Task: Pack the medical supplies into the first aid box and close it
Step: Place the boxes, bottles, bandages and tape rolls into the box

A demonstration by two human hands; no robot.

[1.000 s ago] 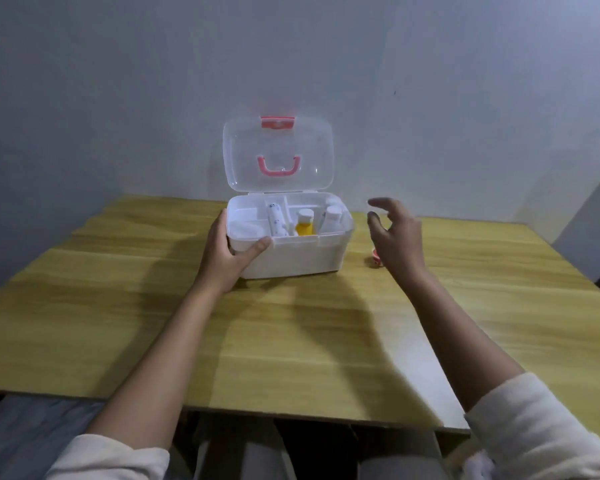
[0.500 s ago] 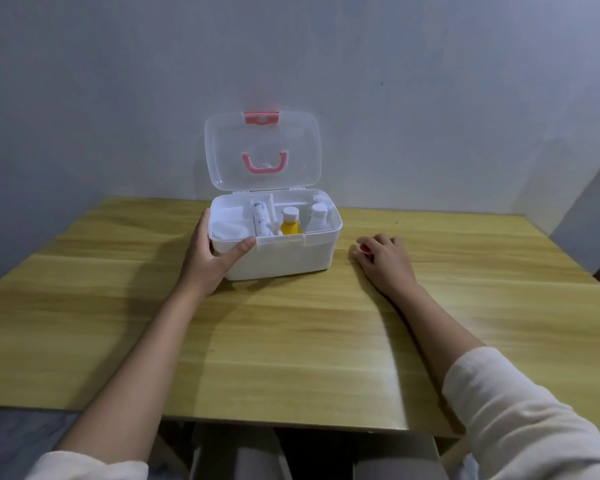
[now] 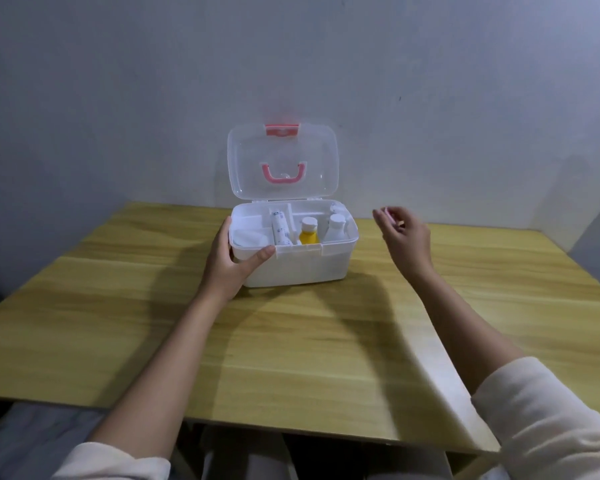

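White plastic sits at the centre of the frame: the first aid box (image 3: pixel 293 258) stands on the wooden table (image 3: pixel 118 323) with its clear lid (image 3: pixel 282 161) tipped up and back against the grey wall (image 3: pixel 118 81). A pink handle (image 3: pixel 284 173) shows through the lid, and a pink latch (image 3: pixel 282 129) caps its top edge.

Look inside the box: a white roll with blue print (image 3: pixel 280 227) lies in a middle slot, a small yellow bottle with a white cap (image 3: pixel 308 231) stands just right of it, and a white bottle (image 3: pixel 335 227) stands further right again. A pale round pad (image 3: pixel 250 236) rests in the left compartment.

The left hand (image 3: pixel 227 263) grasps the box's near left corner, thumb pressed along the front rim, fingers wrapped round the side. The right hand (image 3: pixel 405 237) is up off the table, right of the box and clear of it, fingers curled in a pinch. A small pink item (image 3: pixel 389 215) sits at its fingertips (image 3: pixel 383 216), too blurred to name. Cream sleeves (image 3: pixel 551 427) fill the lower corners of the frame, pushed back from both forearms.
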